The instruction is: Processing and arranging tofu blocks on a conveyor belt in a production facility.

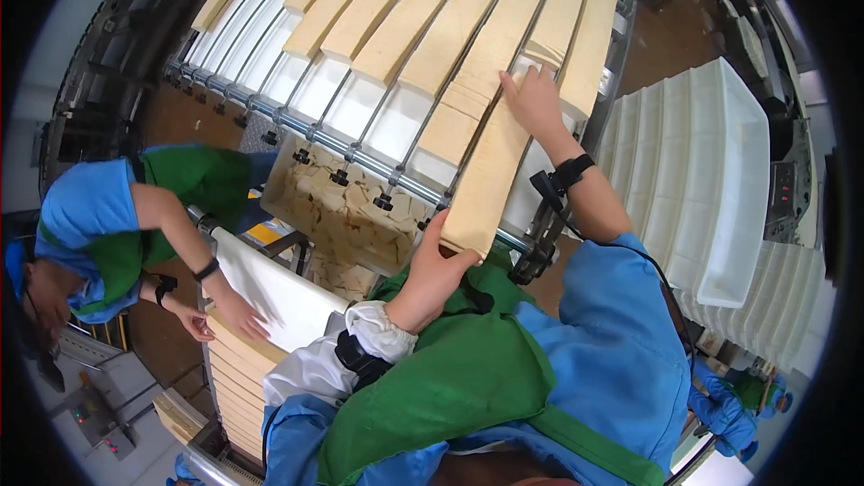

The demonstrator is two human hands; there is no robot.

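A long pale-yellow strip point(489, 179), which looks like pressed bean curd, lies lengthwise before me, its near end past the conveyor's front bar. My left hand point(432, 277) grips that near end, thumb on the right and fingers on the left. At the far end, my right hand point(536, 104) lies over the strip with thumb and fingers spread around it; part of the end is hidden. Just left is another strip point(466, 104) with cuts across it. Several like strips lie in lanes on the white conveyor belt point(374, 98), between thin metal guide rods.
Below the front bar point(364, 155) with black knobs stands a bin point(344, 209) of broken pieces. A co-worker point(175, 216) reaches over stacked strips point(236, 378) at the left, beside a white belt point(270, 270). Stacked white trays point(682, 169) stand at the right.
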